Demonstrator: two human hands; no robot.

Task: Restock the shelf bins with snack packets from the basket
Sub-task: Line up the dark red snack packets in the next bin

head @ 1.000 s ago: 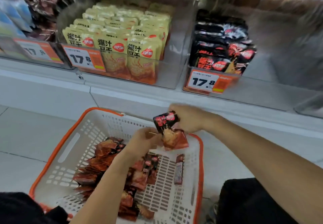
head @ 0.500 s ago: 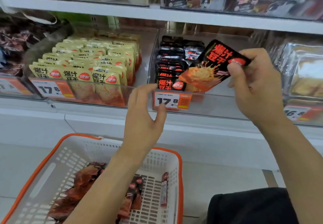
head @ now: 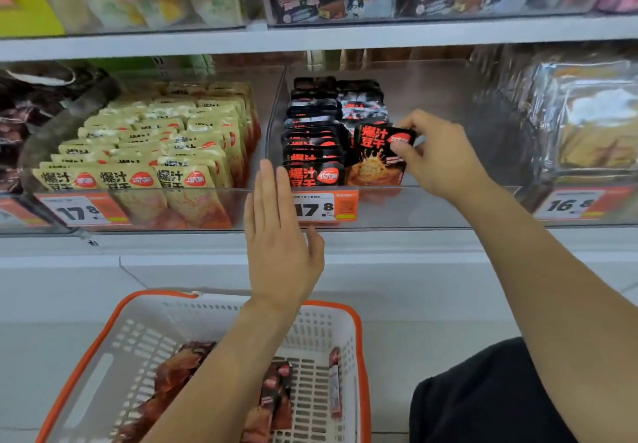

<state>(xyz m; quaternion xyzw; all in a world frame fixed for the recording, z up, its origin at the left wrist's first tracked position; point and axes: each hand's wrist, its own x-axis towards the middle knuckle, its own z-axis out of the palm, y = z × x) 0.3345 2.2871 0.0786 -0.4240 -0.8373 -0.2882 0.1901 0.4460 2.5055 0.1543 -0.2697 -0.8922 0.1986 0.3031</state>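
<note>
Right hand: our right hand (head: 440, 156) is in the middle right of the frame, and its grip pinches the top right corner of one black snack packet (head: 378, 156) between thumb and fingers.
Black snack packet: it stands upright inside the clear bin (head: 448, 206), just to the right of the front row of black packets (head: 312, 138), and its lower part is behind the front wall of the bin.
Left hand: our left hand (head: 279, 245) is in the centre of the frame with fingers straight and together; the grip is released and holds nothing. It is in front of the wall between the two bins, next to the price tag (head: 324, 207) that reads 17.8.
Yellow packets (head: 155, 152): they fill the bin at centre left in many upright rows.
Basket (head: 103, 339): white with an orange rim, at the lower left of the frame, under our left forearm. More red and black packets (head: 272, 397) lie inside.
Upper shelf (head: 310, 40): it carries other goods, blurred.
</note>
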